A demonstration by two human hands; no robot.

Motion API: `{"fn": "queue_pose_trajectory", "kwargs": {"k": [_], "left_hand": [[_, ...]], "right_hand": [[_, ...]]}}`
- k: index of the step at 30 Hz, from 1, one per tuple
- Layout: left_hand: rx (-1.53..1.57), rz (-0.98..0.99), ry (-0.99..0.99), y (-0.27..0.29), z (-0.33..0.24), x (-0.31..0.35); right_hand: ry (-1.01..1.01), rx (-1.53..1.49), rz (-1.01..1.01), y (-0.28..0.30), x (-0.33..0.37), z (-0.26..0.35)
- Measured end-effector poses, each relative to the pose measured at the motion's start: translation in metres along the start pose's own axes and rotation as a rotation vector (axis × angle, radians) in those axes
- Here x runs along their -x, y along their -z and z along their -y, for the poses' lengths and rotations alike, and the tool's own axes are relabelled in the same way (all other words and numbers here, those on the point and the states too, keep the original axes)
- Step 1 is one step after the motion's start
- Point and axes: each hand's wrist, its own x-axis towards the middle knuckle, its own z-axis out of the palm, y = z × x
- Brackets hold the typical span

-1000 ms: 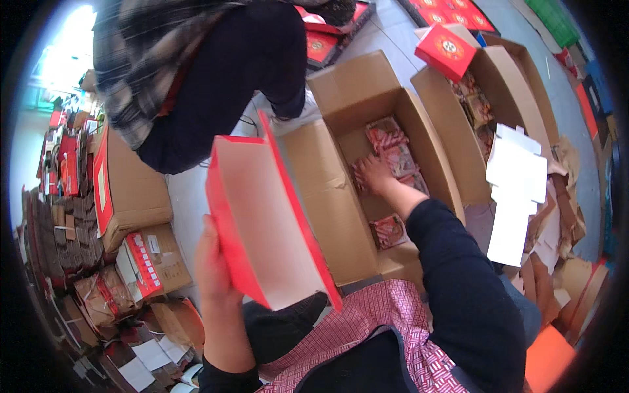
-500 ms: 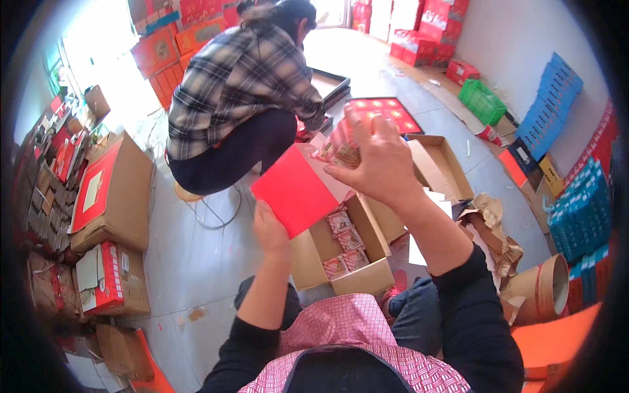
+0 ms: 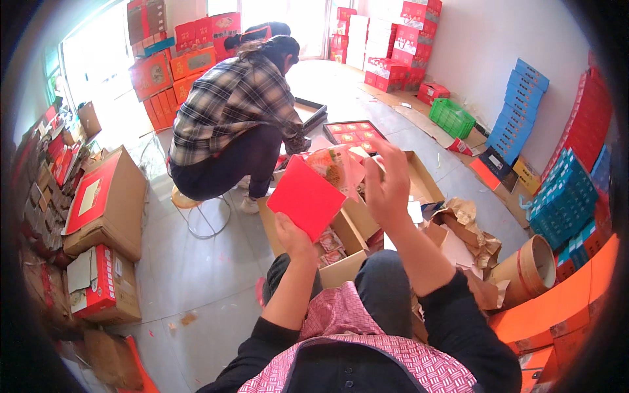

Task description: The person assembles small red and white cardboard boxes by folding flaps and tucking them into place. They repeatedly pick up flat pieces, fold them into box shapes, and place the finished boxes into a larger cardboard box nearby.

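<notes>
My left hand (image 3: pixel 293 232) grips a red square box (image 3: pixel 306 196) from below and holds it tilted in front of me. At the box's far edge shows a packet in clear and pink wrapping (image 3: pixel 333 165) with something orange-brown inside; how far it sits in the box is hard to tell. My right hand (image 3: pixel 388 180) is just right of the packet, its fingers apart and partly curled. Below both hands, an open cardboard carton (image 3: pixel 347 268) stands at my knees with several small pink-wrapped packets (image 3: pixel 331 245) in it, partly hidden by the red box.
A person in a checked shirt (image 3: pixel 229 98) crouches on a stool ahead. Before them lies a black-rimmed tray of red squares (image 3: pixel 354 131). Crumpled brown paper (image 3: pixel 468 223) and a round tub (image 3: pixel 524 278) lie to my right. Cartons (image 3: pixel 105 203) line the left; a green crate (image 3: pixel 452 118) stands far right.
My right hand has come away from the packet, which now rests at the red box's edge. The red box has shifted slightly right and up, and my view has tilted upward.
</notes>
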Motion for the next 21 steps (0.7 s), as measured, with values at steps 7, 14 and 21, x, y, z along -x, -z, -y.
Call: {"fn": "queue_pose_trajectory", "kwargs": {"k": [7,14,21], "left_hand": [[-0.078,0.108,-0.07,0.011,0.003,0.005],[-0.084,0.175,-0.175,0.013,0.002,0.01],[-0.144,0.149,-0.188,0.014,-0.003,0.003]], "right_hand": [[-0.096,0.087,0.148,0.022,-0.006,0.008],[-0.227,-0.064,0.448,0.034,-0.027,0.003],[0.106,0.103,0.754,0.038,-0.094,-0.004]]}}
